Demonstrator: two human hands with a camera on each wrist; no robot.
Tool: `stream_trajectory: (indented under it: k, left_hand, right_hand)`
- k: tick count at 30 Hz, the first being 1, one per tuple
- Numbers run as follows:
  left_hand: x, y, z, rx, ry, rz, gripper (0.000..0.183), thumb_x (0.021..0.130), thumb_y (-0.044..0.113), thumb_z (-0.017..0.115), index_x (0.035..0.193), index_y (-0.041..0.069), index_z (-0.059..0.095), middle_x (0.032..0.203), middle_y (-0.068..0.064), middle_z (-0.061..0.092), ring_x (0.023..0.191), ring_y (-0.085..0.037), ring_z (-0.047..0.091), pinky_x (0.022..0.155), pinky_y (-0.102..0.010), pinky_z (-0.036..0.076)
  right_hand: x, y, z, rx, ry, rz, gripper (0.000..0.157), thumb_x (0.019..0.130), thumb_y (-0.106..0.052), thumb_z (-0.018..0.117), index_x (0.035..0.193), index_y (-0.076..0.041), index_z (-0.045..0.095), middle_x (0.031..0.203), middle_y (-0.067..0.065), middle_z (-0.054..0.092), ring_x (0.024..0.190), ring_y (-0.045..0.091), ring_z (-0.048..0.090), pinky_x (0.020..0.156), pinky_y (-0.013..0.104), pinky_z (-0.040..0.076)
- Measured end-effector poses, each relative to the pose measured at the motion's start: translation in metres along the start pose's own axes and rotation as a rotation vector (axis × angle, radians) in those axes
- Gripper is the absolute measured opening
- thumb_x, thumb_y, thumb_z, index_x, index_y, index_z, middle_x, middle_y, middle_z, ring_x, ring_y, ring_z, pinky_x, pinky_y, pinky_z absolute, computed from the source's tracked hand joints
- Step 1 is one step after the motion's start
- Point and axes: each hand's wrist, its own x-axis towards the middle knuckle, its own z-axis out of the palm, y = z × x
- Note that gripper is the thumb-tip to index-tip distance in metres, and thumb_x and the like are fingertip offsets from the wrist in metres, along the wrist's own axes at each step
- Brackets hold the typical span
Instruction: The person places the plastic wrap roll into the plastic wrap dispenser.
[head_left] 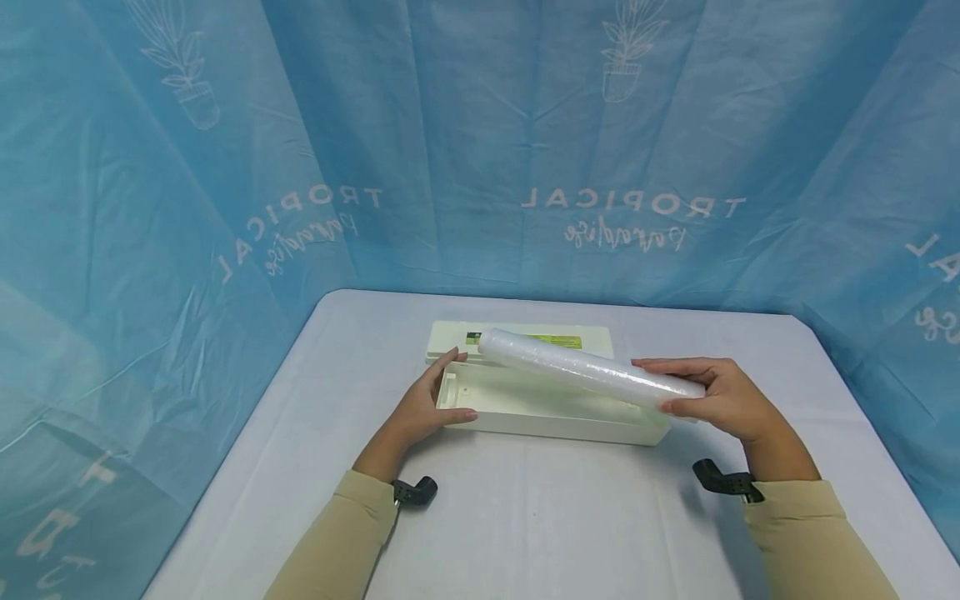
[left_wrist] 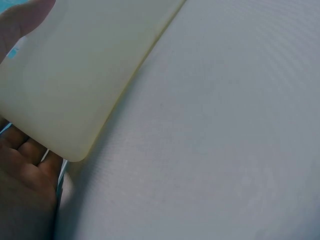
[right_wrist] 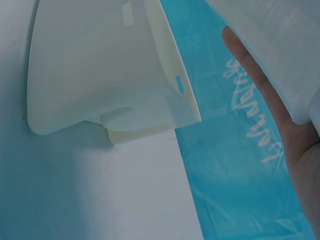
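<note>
My left hand [head_left: 417,412] grips the left end of a long cream plastic-wrap dispenser box [head_left: 555,427], thumb on its front wall and fingers round the back. In the left wrist view, the box's smooth outer wall [left_wrist: 90,85] fills the space between thumb and fingers. My right hand [head_left: 731,402] holds the right end of a shiny clear roll of plastic wrap [head_left: 573,367] between thumb and fingers. Raised over the box, the roll slants, its left end farther back. The right wrist view has the roll [right_wrist: 295,60] apart from the box's end [right_wrist: 95,65].
Behind the box lies its cream lid [head_left: 450,336], carrying a green and yellow label [head_left: 562,342] partly covered by the roll. A white cloth covers the table [head_left: 525,517]. Blue printed curtains [head_left: 480,150] enclose its back and sides.
</note>
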Motion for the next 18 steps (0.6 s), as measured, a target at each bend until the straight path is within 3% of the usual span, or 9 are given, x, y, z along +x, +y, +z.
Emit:
stream_trajectory:
  k: [18]
  left_hand:
    - [-0.0002, 0.0006, -0.0007, 0.001, 0.003, -0.004, 0.119, 0.074, 0.019, 0.100, 0.168, 0.023, 0.027, 0.164, 0.009, 0.039, 0.142, -0.024, 0.046, 0.112, -0.042, 0.044]
  right_hand:
    - [0.0054, -0.0023, 0.0037, -0.010, 0.000, -0.004, 0.051, 0.085, 0.001, 0.087, 0.133, -0.003, 0.073, 0.137, 0.007, 0.069, 0.126, 0.015, 0.062, 0.084, 0.030, 0.060]
